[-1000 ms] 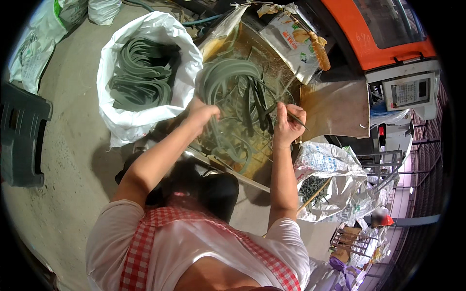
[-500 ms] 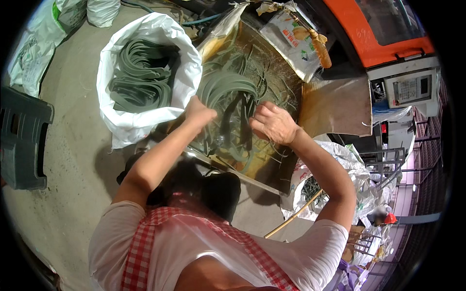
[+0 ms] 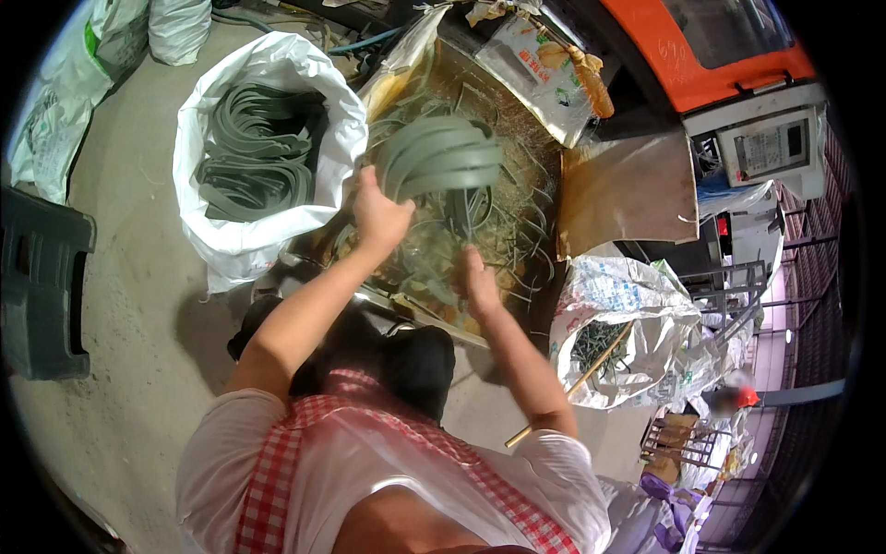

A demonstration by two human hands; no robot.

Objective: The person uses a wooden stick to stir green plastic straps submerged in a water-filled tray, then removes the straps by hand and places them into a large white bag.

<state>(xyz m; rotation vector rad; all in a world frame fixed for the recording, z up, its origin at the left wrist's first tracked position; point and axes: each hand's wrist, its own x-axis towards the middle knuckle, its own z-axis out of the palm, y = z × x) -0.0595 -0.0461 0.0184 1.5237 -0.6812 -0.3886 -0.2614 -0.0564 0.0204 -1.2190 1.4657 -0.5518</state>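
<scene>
A bundle of flat grey-green rubbery strips (image 3: pixel 441 155) is bent in an arch above a shallow tray (image 3: pixel 540 319). My left hand (image 3: pixel 381 217) is closed round the left end of the bundle. Below the arch's right side, my right hand (image 3: pixel 477 284) is closed at the lower ends of the hanging strips; its fingertips are partly hidden and somewhat blurred. More loose strips and thin scraps lie in the tray under both hands. To the left, an open white sack (image 3: pixel 249 242) holds several looped strips (image 3: pixel 263 152) of the same colour.
A dark plastic stool (image 3: pixel 41 286) stands at the far left. An orange machine (image 3: pixel 637 42) with a control panel (image 3: pixel 764 152) is at the upper right. Beside the tray, another sack (image 3: pixel 618 291) holds dark scraps, with a thin stick (image 3: pixel 572 392) across it. A brown board (image 3: pixel 628 189) edges the tray.
My right hand has moved nearer to me and slightly left, from beside the bundle to below it. The bundle now arches more fully, and the whole view has shifted slightly.
</scene>
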